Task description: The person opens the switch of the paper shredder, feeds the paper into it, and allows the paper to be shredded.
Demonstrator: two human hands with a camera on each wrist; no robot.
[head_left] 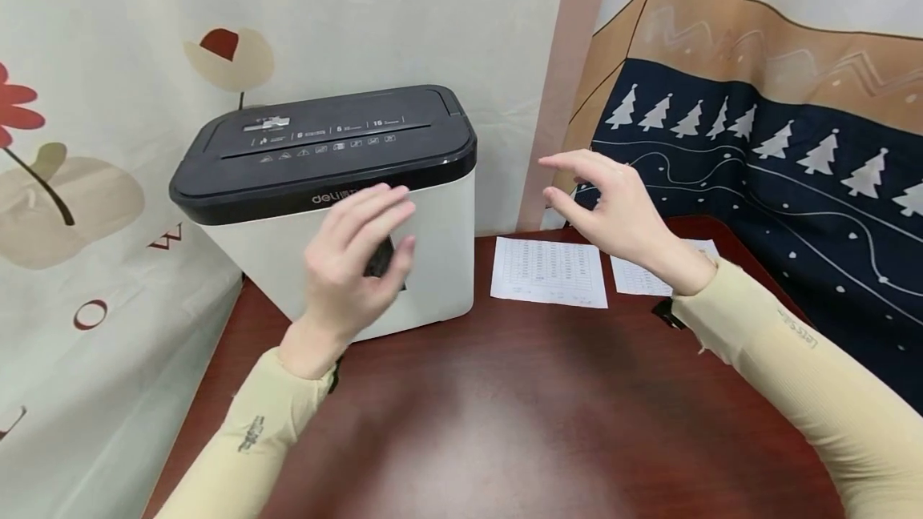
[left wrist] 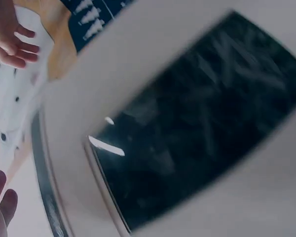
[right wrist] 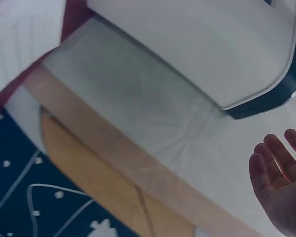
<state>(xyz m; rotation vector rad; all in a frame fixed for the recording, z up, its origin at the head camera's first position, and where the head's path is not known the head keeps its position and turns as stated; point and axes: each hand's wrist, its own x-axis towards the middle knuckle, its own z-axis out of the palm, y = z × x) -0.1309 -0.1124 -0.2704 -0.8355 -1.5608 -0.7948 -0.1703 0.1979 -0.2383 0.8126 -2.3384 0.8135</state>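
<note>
A white paper shredder (head_left: 440,239) with a black top stands on the dark red table (head_left: 461,415), its feed slot and printed icons facing up. In front of it hovers my left hand (head_left: 353,259), fingers extended and holding nothing; it hides part of the brand lettering and the dark window (left wrist: 202,123). Through that window, pale strips show faintly in the left wrist view. My right hand (head_left: 613,199) is raised to the right of the shredder, above the papers, with thumb and fingers apart and nothing between them.
Two printed sheets lie on the table right of the shredder: one sheet (head_left: 551,272) in full view, the other sheet (head_left: 642,275) partly behind my right wrist. Patterned curtains (head_left: 505,6) hang behind and along the left. A dark blue cloth with white trees (head_left: 692,150) hangs at the right.
</note>
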